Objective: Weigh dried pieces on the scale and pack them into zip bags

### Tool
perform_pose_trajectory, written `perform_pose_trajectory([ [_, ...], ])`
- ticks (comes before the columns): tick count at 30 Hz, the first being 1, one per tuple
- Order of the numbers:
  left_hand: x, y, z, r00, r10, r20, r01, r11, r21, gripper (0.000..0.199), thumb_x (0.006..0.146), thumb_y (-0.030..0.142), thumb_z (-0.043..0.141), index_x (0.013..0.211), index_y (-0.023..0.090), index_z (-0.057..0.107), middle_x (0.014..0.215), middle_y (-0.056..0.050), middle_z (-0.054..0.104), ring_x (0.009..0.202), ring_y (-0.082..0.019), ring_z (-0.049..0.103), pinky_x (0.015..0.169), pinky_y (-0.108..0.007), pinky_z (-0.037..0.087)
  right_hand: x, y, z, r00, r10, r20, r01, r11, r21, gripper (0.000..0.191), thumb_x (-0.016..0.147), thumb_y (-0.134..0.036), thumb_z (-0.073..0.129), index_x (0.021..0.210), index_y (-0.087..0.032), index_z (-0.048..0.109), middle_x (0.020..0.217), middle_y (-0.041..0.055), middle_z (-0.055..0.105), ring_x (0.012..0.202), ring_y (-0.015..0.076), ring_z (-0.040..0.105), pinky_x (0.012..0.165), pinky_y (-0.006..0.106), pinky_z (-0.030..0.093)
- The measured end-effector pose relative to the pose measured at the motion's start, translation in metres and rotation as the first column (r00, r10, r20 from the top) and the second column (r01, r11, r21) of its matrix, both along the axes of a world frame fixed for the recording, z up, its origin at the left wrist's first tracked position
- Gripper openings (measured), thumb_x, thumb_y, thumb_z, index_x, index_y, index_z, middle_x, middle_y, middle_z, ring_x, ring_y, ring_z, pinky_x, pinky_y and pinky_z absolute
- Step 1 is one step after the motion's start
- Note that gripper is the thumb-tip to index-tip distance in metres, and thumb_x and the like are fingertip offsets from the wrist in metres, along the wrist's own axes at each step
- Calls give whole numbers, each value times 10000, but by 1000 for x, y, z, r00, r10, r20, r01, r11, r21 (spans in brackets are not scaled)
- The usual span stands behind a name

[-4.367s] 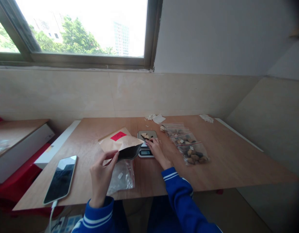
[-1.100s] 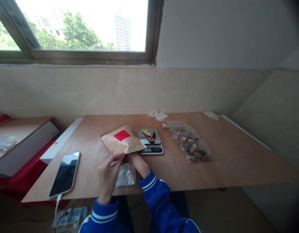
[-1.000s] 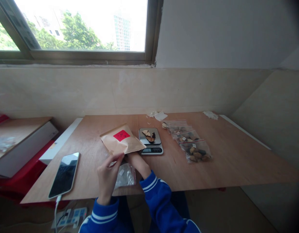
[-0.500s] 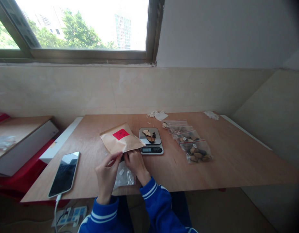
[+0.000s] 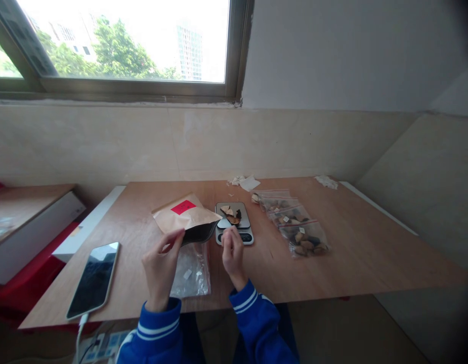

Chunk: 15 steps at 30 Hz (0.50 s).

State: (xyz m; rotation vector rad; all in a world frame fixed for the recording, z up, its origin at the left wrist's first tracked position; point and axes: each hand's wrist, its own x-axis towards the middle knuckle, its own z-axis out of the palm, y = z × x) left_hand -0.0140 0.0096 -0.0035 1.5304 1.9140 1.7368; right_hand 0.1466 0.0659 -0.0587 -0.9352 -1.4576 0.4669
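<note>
My left hand (image 5: 164, 265) pinches the edge of a kraft paper bag (image 5: 188, 218) with a red label, tilted above the table. The bag's mouth gapes towards me and shows a dark inside. Just to its right, my right hand (image 5: 232, 248) is closed at the front of a digital kitchen scale (image 5: 246, 215); a pale bit shows above its fingers, too small to name. On the scale's plate lie several dried slices (image 5: 234, 217), pale with dark edges. Below the bag is a clear zip bag (image 5: 191, 273) with a small white label, lying flat.
Several clear zip bags of brown dried pieces (image 5: 307, 242) lie overlapping right of the scale. A phone (image 5: 95, 280) with a cable sits at the left. Scraps of white tissue (image 5: 249, 183) lie at the wooden table's (image 5: 355, 253) back edge, by the wall.
My right hand has come out from under the paper bag and moved right, to the front of the scale. The bag's dark mouth now shows. My left hand still holds its edge.
</note>
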Motion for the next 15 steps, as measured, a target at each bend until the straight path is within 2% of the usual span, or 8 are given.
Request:
perform_pose_trajectory([
  [3, -3, 0, 2, 999, 22, -26, -21, 999, 26, 188, 800, 378, 678, 898, 238, 758, 867, -2, 761, 789, -184, 718, 714, -262, 587, 13, 31, -3, 980, -178, -88, 166, 978, -128, 395, 1000, -377, 265, 639, -246, 358, 624, -10, 450, 599, 160, 456, 621, 285, 398],
  [5, -5, -1, 3, 999, 30, -25, -30, 999, 23, 193, 800, 385, 678, 899, 239, 757, 865, -2, 760, 788, -187, 718, 710, -267, 589, 17, 55, -5, 967, -252, -32, 242, 952, -186, 400, 992, -385, 272, 642, -240, 399, 632, 3, 503, 608, 164, 485, 632, 285, 399],
  [9, -8, -3, 2, 999, 32, -10, -32, 999, 6, 212, 800, 401, 676, 907, 237, 756, 865, -3, 761, 801, -189, 720, 726, -270, 591, 15, 91, -9, 934, -212, 286, 262, 953, -152, 393, 983, -314, 306, 719, -192, 570, 762, 81, 648, 729, 191, 585, 689, 281, 405],
  [12, -10, -4, 3, 999, 31, -8, -31, 1000, 7, 220, 802, 410, 674, 905, 234, 756, 871, -6, 761, 807, -188, 719, 728, -268, 591, 8, 102, -12, 803, -218, 555, 321, 942, -95, 362, 972, -252, 367, 740, -167, 632, 764, 103, 672, 770, 203, 605, 704, 276, 394],
  [15, -13, -3, 2, 1000, 22, -13, -22, 1000, 15, 218, 801, 410, 677, 906, 236, 755, 869, -1, 761, 799, -181, 717, 719, -258, 590, 3, 105, -13, 678, -225, 700, 332, 943, -19, 332, 969, -240, 415, 748, -170, 654, 766, 94, 676, 790, 197, 601, 701, 263, 387],
])
